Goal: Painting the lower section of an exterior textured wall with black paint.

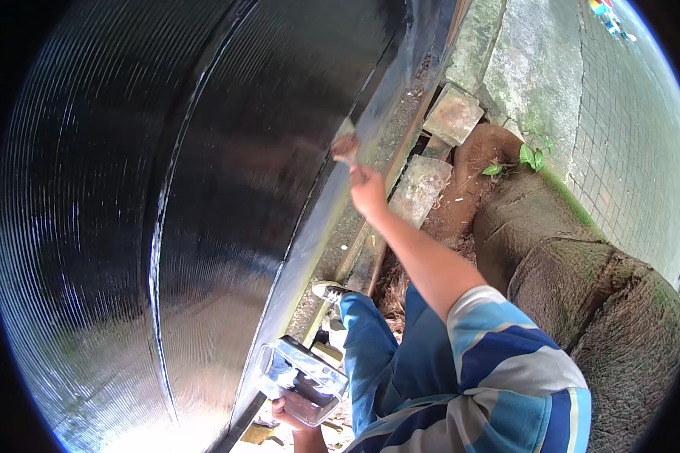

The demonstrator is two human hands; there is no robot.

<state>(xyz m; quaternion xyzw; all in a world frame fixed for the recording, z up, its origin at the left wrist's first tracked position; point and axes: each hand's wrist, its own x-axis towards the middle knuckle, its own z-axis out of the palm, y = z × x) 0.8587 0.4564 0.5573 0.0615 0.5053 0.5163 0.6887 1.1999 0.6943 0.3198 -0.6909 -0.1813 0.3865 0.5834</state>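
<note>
My right hand [367, 187] grips a paintbrush [345, 144] by its handle, the arm stretched out ahead of me. The brush is somewhat blurred, and its bristles lie at the lower edge of a glossy black ribbed wall panel [232, 170]; whether they touch it I cannot tell. Low in the view, my left hand [289, 416] holds a clear plastic container [306, 382] from beneath, close to the wall. Something dark and shiny lies inside the container.
A narrow concrete ledge [340, 243] runs along the wall's foot beside my shoe [330, 291]. Loose stone blocks [454, 115], a thick tree root [549, 226] and a small green plant [531, 157] lie to the right. Farther right is a paved path [623, 147].
</note>
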